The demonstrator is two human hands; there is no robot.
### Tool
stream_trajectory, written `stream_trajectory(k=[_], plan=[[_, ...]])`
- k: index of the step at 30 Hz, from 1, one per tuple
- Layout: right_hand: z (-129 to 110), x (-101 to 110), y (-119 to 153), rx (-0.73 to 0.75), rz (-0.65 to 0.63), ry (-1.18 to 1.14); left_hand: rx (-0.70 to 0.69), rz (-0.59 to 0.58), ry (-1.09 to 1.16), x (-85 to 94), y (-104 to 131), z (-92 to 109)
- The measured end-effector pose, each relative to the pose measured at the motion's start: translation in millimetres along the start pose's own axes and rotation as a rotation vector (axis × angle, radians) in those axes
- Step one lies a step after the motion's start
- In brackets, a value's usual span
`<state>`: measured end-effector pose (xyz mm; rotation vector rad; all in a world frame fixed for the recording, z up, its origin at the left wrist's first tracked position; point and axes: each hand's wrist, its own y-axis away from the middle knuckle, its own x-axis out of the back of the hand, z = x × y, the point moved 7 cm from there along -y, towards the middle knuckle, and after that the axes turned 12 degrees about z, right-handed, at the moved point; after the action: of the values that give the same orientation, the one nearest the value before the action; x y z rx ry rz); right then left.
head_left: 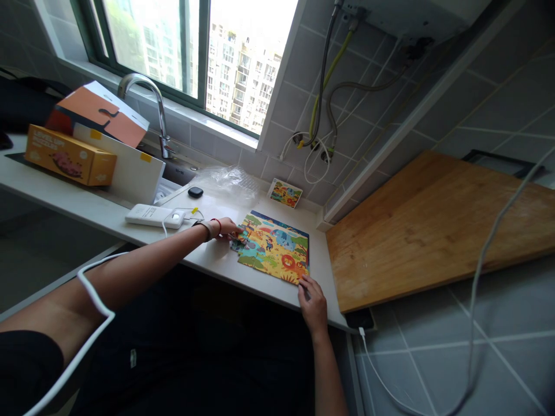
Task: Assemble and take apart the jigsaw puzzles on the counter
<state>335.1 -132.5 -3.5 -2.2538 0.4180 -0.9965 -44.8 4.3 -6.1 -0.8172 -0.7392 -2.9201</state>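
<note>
A colourful animal jigsaw puzzle (pixel 277 245), mostly joined, lies flat on the white counter. An elephant and a lion show in its picture. My left hand (pixel 226 227) is at the puzzle's left edge, its fingers closed on a small puzzle piece (pixel 239 234) that they partly hide. Whether this piece is joined to its neighbours I cannot tell. At the near right corner, my right hand (pixel 313 300) holds the puzzle's edge with bent fingers. Behind the puzzle, a small picture card (pixel 285 193) with a similar scene leans against the tiled wall.
Crumpled clear plastic (pixel 229 182) lies behind my left hand. Left of it are a black case (pixel 195 192), a white power bank (pixel 155 215) with cables, and an orange puzzle box (pixel 69 156) by the sink tap (pixel 162 115). A wooden board (pixel 433 231) stands at the right.
</note>
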Motion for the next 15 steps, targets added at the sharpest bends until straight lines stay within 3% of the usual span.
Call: stream_trajectory(k=[10,15], plan=[[0,1,-1,-0.002,0.007,0.0,0.089,-0.089,0.155,0.2,12,-3],[0,0,-1,0.001,-0.001,0.005,0.019,-0.258,0.129,-22.2,34,-4]])
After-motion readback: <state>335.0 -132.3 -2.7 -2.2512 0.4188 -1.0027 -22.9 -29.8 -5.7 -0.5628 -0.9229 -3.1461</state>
